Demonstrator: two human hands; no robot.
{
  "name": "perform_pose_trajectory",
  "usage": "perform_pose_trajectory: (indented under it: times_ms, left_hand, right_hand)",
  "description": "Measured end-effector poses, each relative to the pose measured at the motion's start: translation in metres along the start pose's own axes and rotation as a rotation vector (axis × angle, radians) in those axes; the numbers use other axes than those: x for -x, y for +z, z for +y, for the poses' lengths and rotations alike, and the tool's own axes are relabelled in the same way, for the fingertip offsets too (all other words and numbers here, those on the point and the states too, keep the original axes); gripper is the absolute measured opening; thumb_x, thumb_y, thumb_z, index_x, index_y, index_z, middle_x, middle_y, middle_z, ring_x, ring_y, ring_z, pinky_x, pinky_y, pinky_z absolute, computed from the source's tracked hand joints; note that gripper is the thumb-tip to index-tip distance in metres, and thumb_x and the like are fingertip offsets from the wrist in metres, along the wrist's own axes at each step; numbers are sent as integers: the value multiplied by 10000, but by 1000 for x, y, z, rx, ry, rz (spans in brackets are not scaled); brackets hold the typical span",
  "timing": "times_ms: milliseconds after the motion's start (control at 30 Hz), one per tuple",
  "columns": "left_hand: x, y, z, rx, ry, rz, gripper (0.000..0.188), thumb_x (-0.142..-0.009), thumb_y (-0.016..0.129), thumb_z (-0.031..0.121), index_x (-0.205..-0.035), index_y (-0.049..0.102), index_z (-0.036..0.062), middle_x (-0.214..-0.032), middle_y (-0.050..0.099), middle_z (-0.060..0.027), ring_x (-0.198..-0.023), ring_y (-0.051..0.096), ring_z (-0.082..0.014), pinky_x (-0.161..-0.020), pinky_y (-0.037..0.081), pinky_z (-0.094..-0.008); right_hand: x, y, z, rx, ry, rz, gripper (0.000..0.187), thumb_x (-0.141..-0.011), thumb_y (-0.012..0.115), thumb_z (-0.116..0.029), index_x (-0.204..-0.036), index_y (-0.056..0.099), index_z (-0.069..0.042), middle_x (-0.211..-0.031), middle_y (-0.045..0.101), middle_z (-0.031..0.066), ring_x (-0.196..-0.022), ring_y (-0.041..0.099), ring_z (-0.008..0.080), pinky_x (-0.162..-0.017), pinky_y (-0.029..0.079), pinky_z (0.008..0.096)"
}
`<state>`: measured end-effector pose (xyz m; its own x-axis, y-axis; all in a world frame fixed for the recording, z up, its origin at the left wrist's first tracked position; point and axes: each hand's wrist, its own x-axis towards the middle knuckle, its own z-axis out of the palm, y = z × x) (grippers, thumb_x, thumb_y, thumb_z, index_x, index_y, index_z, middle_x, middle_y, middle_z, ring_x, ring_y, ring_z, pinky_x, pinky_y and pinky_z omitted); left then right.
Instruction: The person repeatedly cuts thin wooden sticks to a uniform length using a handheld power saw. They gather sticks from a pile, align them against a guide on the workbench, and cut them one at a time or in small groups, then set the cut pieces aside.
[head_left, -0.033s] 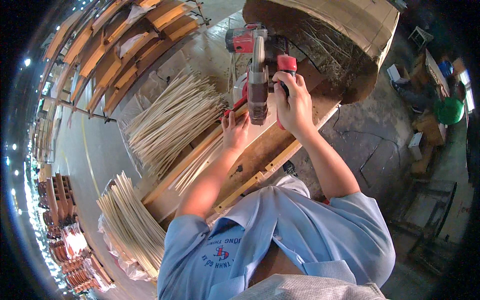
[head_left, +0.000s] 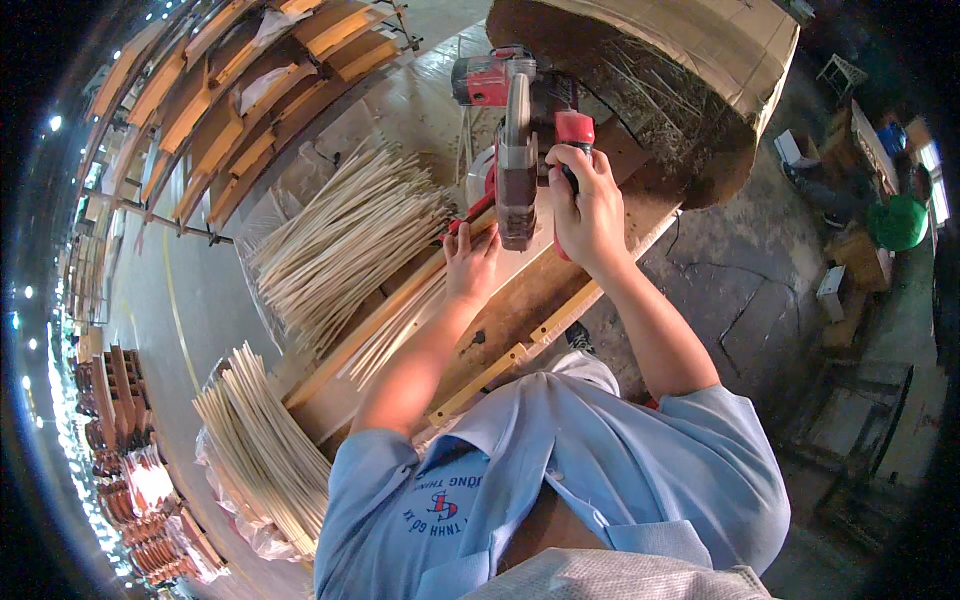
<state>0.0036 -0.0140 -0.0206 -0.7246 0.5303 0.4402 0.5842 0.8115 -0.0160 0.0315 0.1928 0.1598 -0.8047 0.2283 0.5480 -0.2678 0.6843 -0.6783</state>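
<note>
A red and black miter saw (head_left: 517,150) stands at the far middle of a wooden bench, its blade guard lowered near the bench. My right hand (head_left: 588,200) is wrapped round the saw's red and black handle (head_left: 574,127). Left of the blade, my left hand (head_left: 470,263) presses with bent fingers on a bunch of thin wooden sticks (head_left: 395,335), by the end of the red fence (head_left: 468,222). The sticks run back beside a wooden rail (head_left: 350,345), under my left forearm. My palm hides their ends.
A large pile of thin sticks (head_left: 350,240) lies beyond the rail; another bundle (head_left: 265,445) is at the near left. A big cardboard box (head_left: 690,40) with offcuts stands behind the saw. Racks of wooden parts (head_left: 230,120) are at far left. A green basket (head_left: 898,222) is at right.
</note>
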Motion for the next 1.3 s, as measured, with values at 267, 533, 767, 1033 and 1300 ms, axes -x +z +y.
perform_pose_trajectory:
  times_ms: [267, 533, 767, 1033, 1300]
  left_hand:
    - [-4, 3, -2, -25, -16, -13, 337, -900, 591, 178, -1215, 710, 168, -1253, 686, 11, -1308, 471, -377, -1058, 353, -670]
    - [-7, 3, -2, 35, -15, -34, 364, -876, 600, 193, -1219, 719, 166, -1282, 688, 5, -1342, 464, -394, -1088, 316, -685]
    - [-11, 7, -2, -21, 3, 48, 434, -872, 626, 291, -1301, 663, 348, -1250, 698, 53, -1230, 530, -356, -966, 402, -581]
    - [2, 9, -6, -33, -22, -23, 419, -876, 620, 163, -1285, 699, 211, -1377, 642, 58, -1326, 466, -397, -1040, 353, -650]
    - [-6, -5, 0, 129, -57, -69, 384, -913, 568, 107, -1277, 688, 136, -1404, 616, 11, -1360, 426, -416, -1109, 301, -673]
  right_hand:
    - [8, -2, -7, 15, 14, -14, 181, -960, 591, -92, -1140, 604, -92, -1008, 589, 181, -897, 614, 387, -782, 504, 441]
    - [23, 3, 6, 27, 5, -23, 283, -917, 639, -147, -1187, 592, -216, -1193, 561, 252, -864, 654, 485, -734, 552, 539]
    - [38, 4, 17, -15, -53, -50, 371, -909, 650, -133, -1265, 582, -207, -1260, 527, 301, -907, 653, 474, -741, 562, 519]
    - [-41, -6, 4, -486, 96, -54, 703, -988, 662, -296, -1553, 276, -137, -1053, 657, 129, -733, 647, 184, -655, 545, 346]
    - [-110, -5, 8, -446, 75, 104, 661, -991, 659, -376, -1490, 394, -33, -1006, 684, 111, -878, 636, 152, -800, 517, 294]
